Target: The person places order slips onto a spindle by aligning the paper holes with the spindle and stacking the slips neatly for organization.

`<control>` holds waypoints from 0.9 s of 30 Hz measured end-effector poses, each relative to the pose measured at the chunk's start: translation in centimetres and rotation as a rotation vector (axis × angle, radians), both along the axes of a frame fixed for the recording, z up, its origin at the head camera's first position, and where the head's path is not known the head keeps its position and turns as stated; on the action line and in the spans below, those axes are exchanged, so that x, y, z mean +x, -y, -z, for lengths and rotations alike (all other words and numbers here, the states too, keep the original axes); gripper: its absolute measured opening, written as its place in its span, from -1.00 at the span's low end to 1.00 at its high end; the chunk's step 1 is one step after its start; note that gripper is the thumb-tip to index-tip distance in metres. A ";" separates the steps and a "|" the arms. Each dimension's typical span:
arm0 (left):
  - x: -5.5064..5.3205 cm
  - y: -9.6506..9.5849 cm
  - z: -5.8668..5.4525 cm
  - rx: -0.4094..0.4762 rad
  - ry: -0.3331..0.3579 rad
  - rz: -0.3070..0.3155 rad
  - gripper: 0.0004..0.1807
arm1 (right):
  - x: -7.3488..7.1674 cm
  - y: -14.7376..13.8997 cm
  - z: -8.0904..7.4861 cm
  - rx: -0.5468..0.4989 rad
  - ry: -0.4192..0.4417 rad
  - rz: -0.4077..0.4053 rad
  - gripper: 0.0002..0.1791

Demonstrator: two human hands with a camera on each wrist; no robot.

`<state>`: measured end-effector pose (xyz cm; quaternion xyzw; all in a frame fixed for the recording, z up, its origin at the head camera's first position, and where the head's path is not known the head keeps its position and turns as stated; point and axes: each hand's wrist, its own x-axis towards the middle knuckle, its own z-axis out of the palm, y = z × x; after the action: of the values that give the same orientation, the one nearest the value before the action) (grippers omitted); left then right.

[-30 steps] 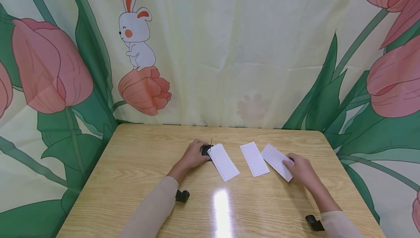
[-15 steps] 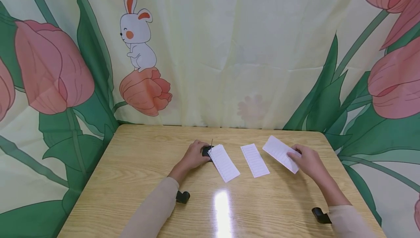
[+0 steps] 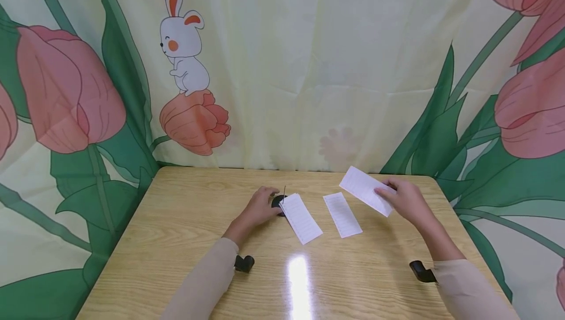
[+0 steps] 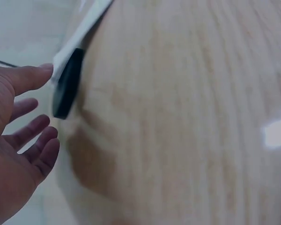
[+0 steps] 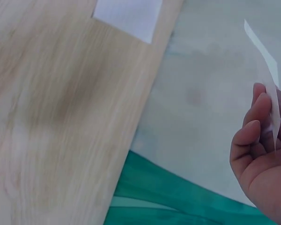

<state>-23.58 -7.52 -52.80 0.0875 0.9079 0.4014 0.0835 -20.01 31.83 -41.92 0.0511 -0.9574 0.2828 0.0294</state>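
Observation:
A black round base (image 3: pixel 277 203) with a thin upright spike stands on the table, like a bill spike. Several white printed paper slips (image 3: pixel 302 218) lie at the spike, their upper end over the base. Beside the base is my left hand (image 3: pixel 259 206), thumb tip close to its edge; in the left wrist view the fingers are loosely bent and apart from the base (image 4: pixel 69 84). My right hand (image 3: pixel 407 201) pinches another printed slip (image 3: pixel 363 188) by its right end, raised above the table. The right wrist view shows this slip (image 5: pixel 273 105) edge-on between thumb and fingers.
One more white slip (image 3: pixel 343 216) lies flat on the wooden table (image 3: pixel 176 241), between the spike and my right hand. A curtain (image 3: pixel 282 65) printed with tulips and a rabbit hangs behind the table's back edge. Black wrist-worn pieces (image 3: pixel 422 272) stick out at both cuffs.
My right hand has lifted its slip off the table, then carried it farther back and slightly left. My left hand has stayed by the base, its fingers looking slightly looser.

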 end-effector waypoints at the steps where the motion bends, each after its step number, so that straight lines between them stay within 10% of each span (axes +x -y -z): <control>1: 0.0 0.1 -0.3 0.007 0.007 -0.006 -0.38 | -0.1 0.3 -0.1 -0.009 -0.004 -0.005 -0.71; 27: 1.1 1.1 -8.6 0.165 -0.224 0.037 -0.63 | -1.4 7.9 -0.9 -0.220 -0.002 -0.090 -0.78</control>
<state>-22.53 -8.62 -44.24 0.1551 0.8737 0.4606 -0.0183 -21.43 23.92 -41.05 0.0906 -0.9173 0.3870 0.0229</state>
